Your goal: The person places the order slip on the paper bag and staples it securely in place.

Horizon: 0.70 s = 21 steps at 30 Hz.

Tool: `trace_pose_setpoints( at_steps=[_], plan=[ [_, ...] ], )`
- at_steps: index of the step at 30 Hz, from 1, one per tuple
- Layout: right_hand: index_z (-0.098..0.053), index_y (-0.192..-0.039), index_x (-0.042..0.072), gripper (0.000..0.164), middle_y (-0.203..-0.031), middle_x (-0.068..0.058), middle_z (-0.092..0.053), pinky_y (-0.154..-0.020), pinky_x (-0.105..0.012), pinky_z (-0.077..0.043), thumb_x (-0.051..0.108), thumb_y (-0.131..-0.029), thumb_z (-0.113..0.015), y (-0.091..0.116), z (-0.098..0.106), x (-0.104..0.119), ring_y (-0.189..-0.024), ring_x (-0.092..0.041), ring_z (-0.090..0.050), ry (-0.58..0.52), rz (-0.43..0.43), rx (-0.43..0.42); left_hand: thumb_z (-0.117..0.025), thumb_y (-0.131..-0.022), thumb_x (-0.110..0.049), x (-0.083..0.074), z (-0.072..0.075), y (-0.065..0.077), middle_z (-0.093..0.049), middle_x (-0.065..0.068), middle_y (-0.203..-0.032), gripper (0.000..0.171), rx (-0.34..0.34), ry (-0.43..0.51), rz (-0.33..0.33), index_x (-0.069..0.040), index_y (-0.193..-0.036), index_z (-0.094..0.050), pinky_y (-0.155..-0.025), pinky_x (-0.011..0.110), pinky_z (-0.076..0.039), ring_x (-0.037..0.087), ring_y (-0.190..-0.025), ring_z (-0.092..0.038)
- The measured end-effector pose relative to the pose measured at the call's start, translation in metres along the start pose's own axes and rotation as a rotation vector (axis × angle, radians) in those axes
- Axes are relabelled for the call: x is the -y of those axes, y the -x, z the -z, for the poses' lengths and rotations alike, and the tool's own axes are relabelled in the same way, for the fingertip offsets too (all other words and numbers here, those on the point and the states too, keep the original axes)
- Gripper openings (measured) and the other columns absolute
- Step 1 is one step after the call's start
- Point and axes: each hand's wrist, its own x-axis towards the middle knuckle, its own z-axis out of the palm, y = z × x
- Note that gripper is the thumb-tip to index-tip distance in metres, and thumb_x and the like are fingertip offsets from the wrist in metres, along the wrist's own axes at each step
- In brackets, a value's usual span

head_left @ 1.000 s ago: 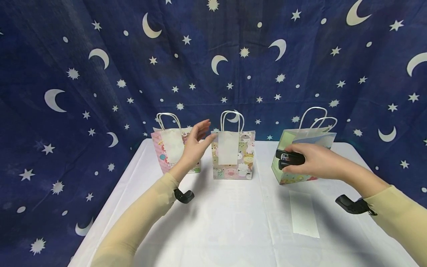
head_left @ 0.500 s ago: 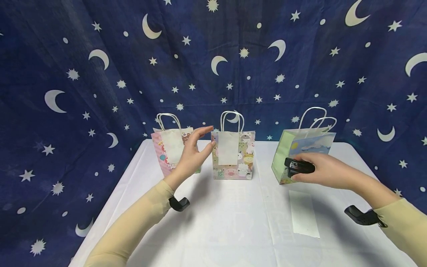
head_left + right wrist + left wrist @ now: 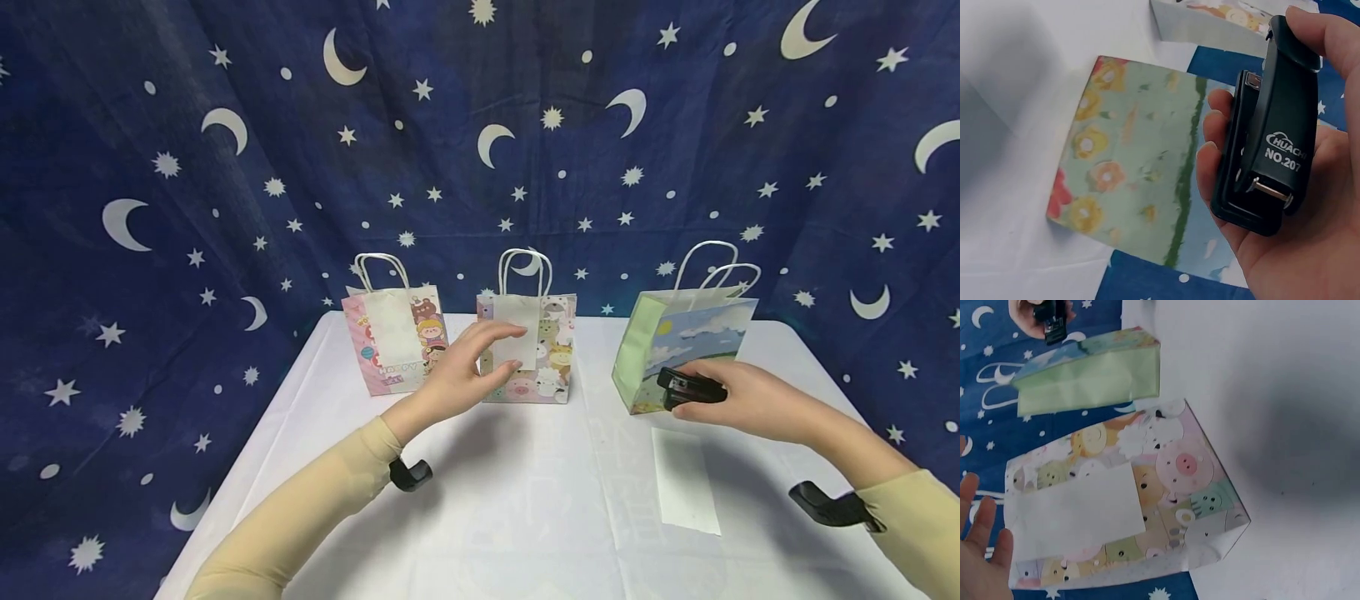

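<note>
My right hand (image 3: 757, 404) grips a black stapler (image 3: 1279, 134), its jaws apart, in front of the green paper bag with a landscape print (image 3: 697, 333). In the right wrist view, the thumb lies on the stapler's top arm and the fingers curl round its base. My left hand (image 3: 465, 371) has its thumb and fingers spread in front of the animal-print paper bag (image 3: 557, 354), with nothing held. A white paper strip (image 3: 1079, 515) lies against that bag's front. On the left, a pink cartoon paper bag (image 3: 363, 350) bears another white strip (image 3: 396, 329).
A loose white paper strip (image 3: 684, 479) lies on the white-covered table (image 3: 540, 517), in front of the green bag. All three bags stand upright with white handles. A dark blue curtain (image 3: 420, 125) with moons and stars hangs behind the table.
My left hand has moved right and down, from beside the pink bag to in front of the animal-print bag. My right hand has shifted right and lower with the stapler, uncovering the landscape print.
</note>
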Motion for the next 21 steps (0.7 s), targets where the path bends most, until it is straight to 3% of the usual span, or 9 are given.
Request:
trace_pose_setpoints(
  at_steps=[10, 21],
  plan=[
    [-0.059, -0.137, 0.002, 0.070, -0.115, -0.003, -0.068, -0.077, -0.039, -0.051, 0.051, -0.090, -0.076, 0.004, -0.006, -0.010, -0.097, -0.018, -0.061, -0.017, -0.020, 0.009, -0.067, -0.100, -0.029, -0.006, -0.012, 0.002, -0.057, -0.006, -0.141, 0.044, 0.174, -0.064, 0.042, -0.020, -0.142, -0.059, -0.111, 0.034, -0.038, 0.010, -0.135, -0.047],
    [-0.057, -0.138, -0.001, 0.071, -0.115, -0.007, -0.068, -0.075, -0.037, -0.051, 0.048, -0.091, -0.076, 0.009, -0.018, -0.025, -0.099, -0.021, -0.062, -0.037, -0.039, 0.012, -0.068, -0.099, -0.027, -0.012, -0.030, 0.002, -0.057, -0.001, -0.144, 0.048, 0.319, -0.111, -0.059, -0.018, -0.145, -0.056, -0.114, 0.033, -0.035, 0.016, -0.137, -0.048]
  ],
)
